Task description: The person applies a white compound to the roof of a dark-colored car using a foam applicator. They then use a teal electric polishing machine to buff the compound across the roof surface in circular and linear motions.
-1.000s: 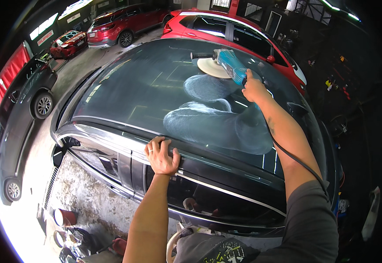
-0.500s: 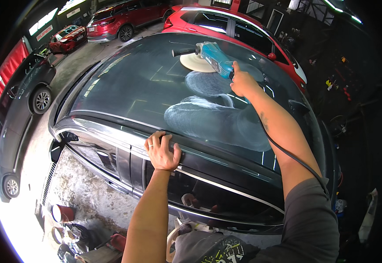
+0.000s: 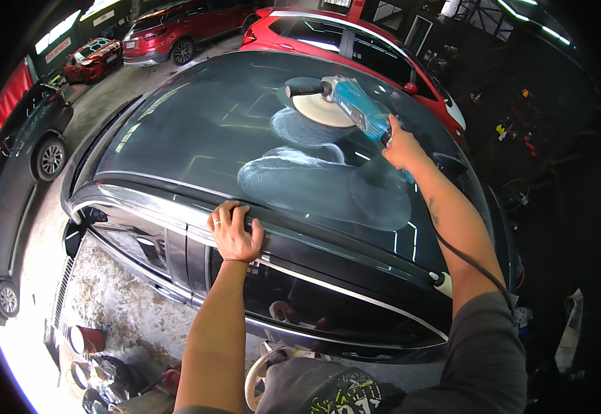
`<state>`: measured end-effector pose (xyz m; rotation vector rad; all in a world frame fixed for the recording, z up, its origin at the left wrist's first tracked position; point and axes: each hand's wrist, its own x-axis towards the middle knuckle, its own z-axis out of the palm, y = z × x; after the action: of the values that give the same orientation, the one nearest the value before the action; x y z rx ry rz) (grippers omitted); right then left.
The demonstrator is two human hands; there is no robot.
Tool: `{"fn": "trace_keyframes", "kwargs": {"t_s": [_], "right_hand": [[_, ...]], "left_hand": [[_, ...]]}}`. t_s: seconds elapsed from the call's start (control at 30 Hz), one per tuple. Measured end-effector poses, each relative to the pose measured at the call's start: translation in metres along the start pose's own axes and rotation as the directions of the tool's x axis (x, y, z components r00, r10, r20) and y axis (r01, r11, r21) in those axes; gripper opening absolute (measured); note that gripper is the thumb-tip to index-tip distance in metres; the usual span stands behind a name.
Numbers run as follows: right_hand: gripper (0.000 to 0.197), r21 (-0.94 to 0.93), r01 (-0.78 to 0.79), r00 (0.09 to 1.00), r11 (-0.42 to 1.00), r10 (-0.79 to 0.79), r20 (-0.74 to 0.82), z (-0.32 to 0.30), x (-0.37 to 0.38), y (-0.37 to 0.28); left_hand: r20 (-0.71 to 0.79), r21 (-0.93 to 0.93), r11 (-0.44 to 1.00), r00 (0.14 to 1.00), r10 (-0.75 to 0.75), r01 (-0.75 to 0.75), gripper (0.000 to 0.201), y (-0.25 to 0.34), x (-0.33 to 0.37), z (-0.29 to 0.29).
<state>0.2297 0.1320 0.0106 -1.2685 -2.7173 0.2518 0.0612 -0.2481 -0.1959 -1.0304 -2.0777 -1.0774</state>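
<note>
inspecting a black car (image 3: 314, 257), found spread across the middle of the view. noted a red car (image 3: 304, 45) beyond the far side, and a dark grey vehicle (image 3: 17, 165) at far left. recorded whitish film (image 3: 300, 183) in curved patches on the roof (image 3: 197, 138) of the black car. located a teal polisher (image 3: 359, 110) on the far half of that roof, with a pale round pad (image 3: 317, 110) over the upper patch; cannot confirm contact around the full rim. traced a black cord (image 3: 473, 262) along the right forearm (image 3: 456, 221). sighted a red bucket (image 3: 90, 339) at lower left. found the right hand (image 3: 404, 147) curled firmly around the rear grip of the polisher. found the left hand (image 3: 236, 234) loosely spread, with bent fingers, resting on the near roof edge and holding nothing. noted, lastly, a ring (image 3: 216, 223) on a left finger.
</note>
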Motion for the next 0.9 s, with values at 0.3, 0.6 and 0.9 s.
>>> {"fn": "trace_keyframes", "kwargs": {"t_s": [0.3,0.6,0.9], "right_hand": [[0.105,-0.094,0.014,0.99,0.995,-0.027,-0.141,0.01,-0.039,0.071],[0.104,0.134,-0.2,0.976,0.971,0.21,-0.066,-0.009,-0.097,0.114],[0.102,0.101,-0.156,0.988,0.983,0.157,-0.004,-0.017,-0.107,0.055]], "left_hand": [[-0.024,0.014,1.0,1.0,0.004,-0.004,0.033,-0.003,-0.002,0.002],[-0.019,-0.003,1.0,1.0,-0.01,0.01,0.033,0.002,-0.001,0.001],[-0.031,0.01,1.0,0.999,-0.016,0.016,0.031,0.001,-0.003,-0.003]]}}
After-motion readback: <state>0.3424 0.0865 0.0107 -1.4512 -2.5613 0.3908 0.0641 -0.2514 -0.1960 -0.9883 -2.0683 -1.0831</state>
